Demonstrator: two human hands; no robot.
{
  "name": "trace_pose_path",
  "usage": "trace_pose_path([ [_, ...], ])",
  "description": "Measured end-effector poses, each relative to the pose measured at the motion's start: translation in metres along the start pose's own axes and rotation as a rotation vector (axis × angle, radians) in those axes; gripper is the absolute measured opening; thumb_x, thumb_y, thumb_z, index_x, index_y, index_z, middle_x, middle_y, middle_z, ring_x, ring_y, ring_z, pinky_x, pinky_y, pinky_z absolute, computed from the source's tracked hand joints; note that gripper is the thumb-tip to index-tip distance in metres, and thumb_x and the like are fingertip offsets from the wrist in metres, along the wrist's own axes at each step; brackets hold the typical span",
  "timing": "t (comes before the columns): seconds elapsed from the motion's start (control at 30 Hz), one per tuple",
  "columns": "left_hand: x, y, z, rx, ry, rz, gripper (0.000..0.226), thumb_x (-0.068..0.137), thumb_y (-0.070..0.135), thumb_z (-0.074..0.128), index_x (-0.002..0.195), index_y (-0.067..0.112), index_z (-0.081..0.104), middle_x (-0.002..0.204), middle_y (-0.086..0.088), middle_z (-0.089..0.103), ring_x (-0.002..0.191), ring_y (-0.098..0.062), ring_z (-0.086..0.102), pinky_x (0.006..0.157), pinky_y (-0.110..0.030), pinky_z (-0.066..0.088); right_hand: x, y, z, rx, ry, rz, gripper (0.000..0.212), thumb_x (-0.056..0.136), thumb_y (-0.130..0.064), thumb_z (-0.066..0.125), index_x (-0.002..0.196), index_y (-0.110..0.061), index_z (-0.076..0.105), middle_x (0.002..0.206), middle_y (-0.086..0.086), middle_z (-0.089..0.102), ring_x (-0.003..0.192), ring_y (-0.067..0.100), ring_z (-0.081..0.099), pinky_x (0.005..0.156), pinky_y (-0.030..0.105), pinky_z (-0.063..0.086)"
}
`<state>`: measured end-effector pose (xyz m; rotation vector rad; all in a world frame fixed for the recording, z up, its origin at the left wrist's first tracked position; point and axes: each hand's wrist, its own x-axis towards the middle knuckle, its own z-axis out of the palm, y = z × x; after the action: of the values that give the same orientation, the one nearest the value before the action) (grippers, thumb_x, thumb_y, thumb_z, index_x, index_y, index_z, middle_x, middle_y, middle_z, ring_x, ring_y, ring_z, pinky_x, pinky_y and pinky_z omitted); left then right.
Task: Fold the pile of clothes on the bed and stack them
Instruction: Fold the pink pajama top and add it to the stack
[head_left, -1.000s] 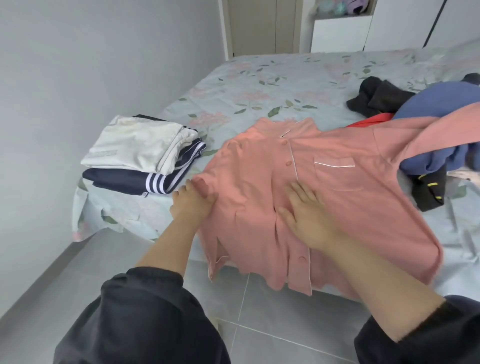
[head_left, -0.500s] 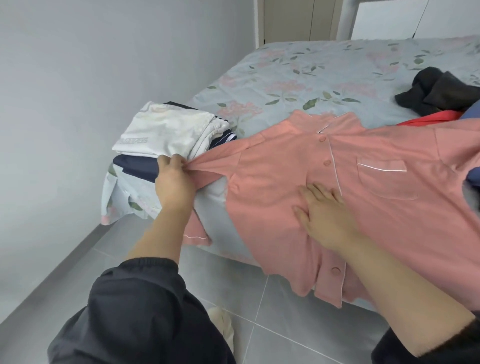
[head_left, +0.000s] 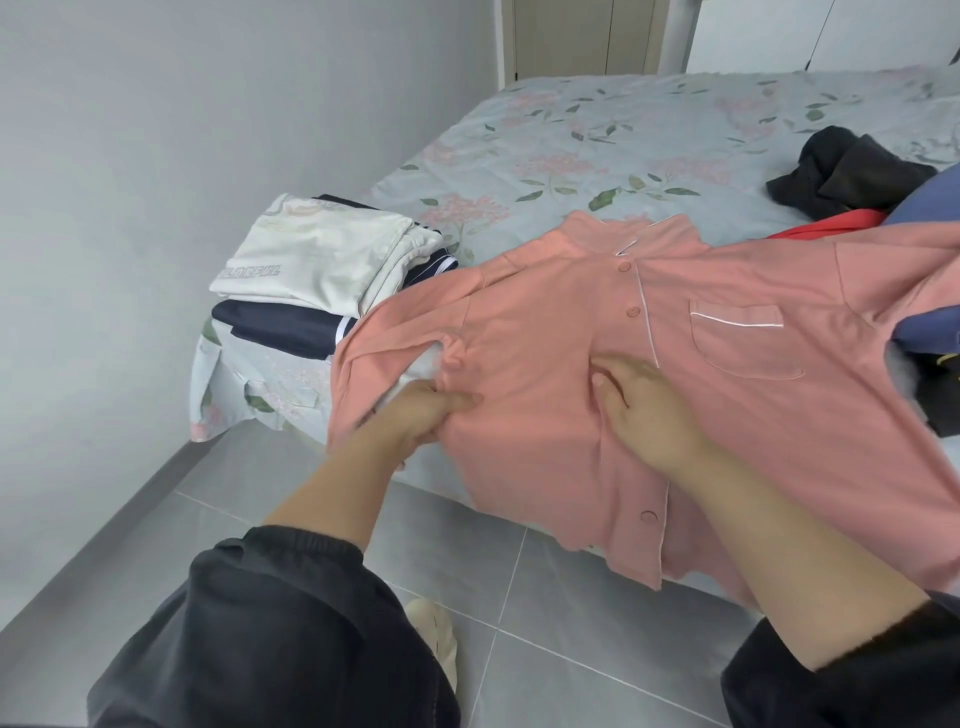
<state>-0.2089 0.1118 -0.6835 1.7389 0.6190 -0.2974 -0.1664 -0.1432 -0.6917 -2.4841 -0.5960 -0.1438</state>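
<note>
- The left hand (head_left: 426, 410) pinched a fold of the pink shirt (head_left: 545, 457) at the side seam below the armpit, thumb on top and fingers tucked under the cloth.
- The right hand (head_left: 649, 410) pressed down on the shirt front just beside the button placket (head_left: 647, 322). It grasped nothing and served as an anchor.
- Half a second earlier the left hand had held the sleeve (head_left: 415, 317) by its end and drawn it outward. It had since let go of that end and moved inward to the seam.
- The sleeve now lay extended to the left, its outer part touching the edge of the folded stack (head_left: 322, 260).
- The shirt lay face up on the bed (head_left: 571, 140), collar away from the person and hem hanging over the near edge.
- Judgement: spreading was nearly complete. The seam grip suggested the first lengthwise fold of the left side was about to start.
- Loose garments, among them a black one (head_left: 852, 171) and a blue one (head_left: 924, 205), remained unfolded to the right, so most of the task was outstanding.
</note>
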Motion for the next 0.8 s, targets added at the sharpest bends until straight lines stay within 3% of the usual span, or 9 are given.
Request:
trace_pose_path([
  [0.07,0.005,-0.001,-0.016,-0.051,0.129,0.079,0.047,0.075,0.030,0.079,0.117,0.015,0.063,0.095,0.000,0.069,0.086,-0.021,0.066,0.076,-0.035,0.054,-0.003,0.001,0.001,-0.125,0.013,-0.019,0.041,0.100,-0.026,0.040,0.136,-0.007,0.047,0.147,0.010,0.041,0.138,0.026,0.032,0.114,0.038,0.021],
  [0.13,0.005,-0.006,-0.025,-0.043,0.112,0.098,0.049,0.076,0.025,0.079,0.119,0.011,0.062,0.090,0.003,0.070,0.078,-0.014,0.067,0.063,-0.025,0.054,-0.005,0.002,0.003,-0.240,0.011,-0.001,0.049,0.099,-0.034,0.036,0.143,-0.012,0.038,0.154,0.008,0.029,0.143,0.022,0.020,0.115,0.041,0.014],
  [0.27,0.004,-0.023,-0.023,0.338,0.015,-0.092,0.037,0.083,0.030,0.073,0.108,0.011,0.054,0.100,-0.002,0.060,0.083,-0.018,0.059,0.059,-0.027,0.050,-0.004,0.005,0.010,-0.458,-0.135,0.044,0.057,0.098,-0.045,0.026,0.149,-0.019,0.023,0.159,0.001,0.014,0.146,0.019,0.006,0.115,0.047,0.008],
  [0.43,0.005,-0.022,-0.025,0.343,-0.043,-0.222,0.013,0.085,0.010,0.067,0.096,0.012,0.060,0.101,-0.004,0.065,0.082,-0.014,0.064,0.072,-0.030,0.055,-0.004,-0.003,0.014,-0.518,-0.104,0.015,0.062,0.097,-0.049,0.024,0.152,-0.021,0.015,0.160,0.002,0.008,0.147,0.020,0.002,0.114,0.051,0.001],
  [0.5,0.007,-0.018,-0.029,0.077,0.082,-0.251,0.018,0.090,0.001,0.049,0.100,0.011,0.059,0.104,-0.005,0.062,0.090,-0.017,0.061,0.083,-0.035,0.050,-0.003,-0.010,0.018,-0.521,-0.077,-0.047,0.063,0.096,-0.049,0.023,0.152,-0.020,0.015,0.160,0.003,0.012,0.147,0.019,0.005,0.115,0.049,0.001],
  [0.6,0.006,-0.014,-0.037,-0.721,0.346,-0.311,0.023,0.097,0.012,0.036,0.087,0.003,0.055,0.091,-0.009,0.057,0.094,-0.025,0.056,0.091,-0.038,0.040,0.000,-0.017,0.024,-0.520,-0.092,-0.091,0.065,0.095,-0.050,0.018,0.152,-0.019,0.014,0.159,0.003,0.014,0.147,0.018,0.006,0.116,0.046,0.002],
  [0.67,0.004,-0.011,-0.044,-1.104,0.421,-0.260,0.033,0.099,0.021,0.034,0.112,0.002,0.058,0.106,-0.009,0.058,0.104,-0.025,0.058,0.090,-0.037,0.042,0.004,-0.019,0.029,-0.516,-0.108,-0.092,0.065,0.095,-0.050,0.018,0.152,-0.019,0.012,0.159,0.002,0.014,0.147,0.018,0.006,0.117,0.044,0.003],
  [0.73,0.000,-0.008,-0.051,-1.270,0.466,-0.176,0.039,0.098,0.022,0.036,0.132,0.007,0.048,0.132,-0.010,0.053,0.121,-0.029,0.052,0.095,-0.037,0.046,0.007,-0.020,0.033,-0.502,-0.119,-0.079,0.065,0.096,-0.050,0.018,0.152,-0.018,0.012,0.159,0.002,0.014,0.147,0.017,0.007,0.117,0.042,0.005],
  [0.8,0.000,-0.006,-0.058,-1.045,0.556,-0.182,0.033,0.098,0.021,0.043,0.128,0.008,0.047,0.139,-0.013,0.048,0.123,-0.030,0.049,0.086,-0.022,0.048,0.010,-0.021,0.035,-0.478,-0.124,-0.061,0.064,0.097,-0.050,0.019,0.152,-0.017,0.014,0.159,0.003,0.015,0.147,0.017,0.009,0.118,0.042,0.007],
])
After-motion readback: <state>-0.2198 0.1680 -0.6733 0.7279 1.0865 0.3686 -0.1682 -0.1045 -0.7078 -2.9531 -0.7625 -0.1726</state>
